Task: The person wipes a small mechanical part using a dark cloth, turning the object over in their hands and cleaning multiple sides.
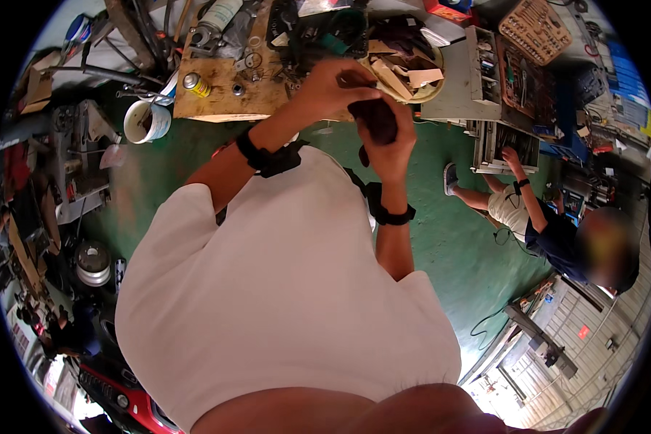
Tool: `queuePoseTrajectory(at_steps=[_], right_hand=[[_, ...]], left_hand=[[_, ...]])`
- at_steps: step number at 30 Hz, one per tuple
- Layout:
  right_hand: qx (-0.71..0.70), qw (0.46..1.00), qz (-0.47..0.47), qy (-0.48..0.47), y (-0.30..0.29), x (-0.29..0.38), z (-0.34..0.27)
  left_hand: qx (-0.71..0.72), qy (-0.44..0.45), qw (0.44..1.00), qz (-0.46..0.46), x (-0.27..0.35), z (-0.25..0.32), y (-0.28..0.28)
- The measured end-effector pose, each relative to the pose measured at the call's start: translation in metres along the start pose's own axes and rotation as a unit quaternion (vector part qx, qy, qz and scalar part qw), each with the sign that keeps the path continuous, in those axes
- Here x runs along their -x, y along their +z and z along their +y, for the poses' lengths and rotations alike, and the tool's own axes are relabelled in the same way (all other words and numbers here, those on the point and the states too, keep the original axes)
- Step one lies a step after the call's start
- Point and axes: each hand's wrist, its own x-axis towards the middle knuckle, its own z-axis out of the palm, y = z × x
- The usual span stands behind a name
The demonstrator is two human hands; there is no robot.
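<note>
Both of my hands are raised close together in front of the wooden workbench. In my right hand is a dark, reddish-brown bundle that looks like cloth. My left hand is bent over the top of it, its fingers near a small dark piece whose kind I cannot tell. Just beyond my hands stands a round tub with torn cardboard and dark cloth in it. On the bench lie a yellow spray can, a metal socket-like part, rings and small metal parts.
White buckets stand on the green floor left of the bench. At the right are an open tool drawer cabinet, an orange socket tray and a co-worker reaching into a drawer. A wheel rim lies at the left.
</note>
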Motion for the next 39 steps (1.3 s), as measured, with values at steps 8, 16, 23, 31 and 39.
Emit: queuePoseTrajectory(at_steps=[8,16,23,31,39], right_hand=[[0.163,0.946,-0.258,0.114,0.006,0.038,0.058],[0.198,0.915,-0.277,0.218,-0.026,0.086,0.118],[0.117,0.912,-0.223,0.323,-0.028,0.084,0.104],[0.217,0.881,-0.309,0.284,-0.016,0.096,0.112],[0.208,0.881,-0.268,0.329,-0.005,0.126,0.16]], left_hand=[[-0.254,0.106,0.961,0.035,0.002,-0.037,-0.048],[-0.187,-0.349,0.906,0.147,0.025,-0.223,-0.151],[-0.099,-0.442,0.875,0.17,0.031,-0.324,-0.194],[0.077,-0.534,0.792,0.286,0.004,-0.37,-0.221],[-0.564,-0.342,0.728,0.188,-0.005,-0.461,-0.256]])
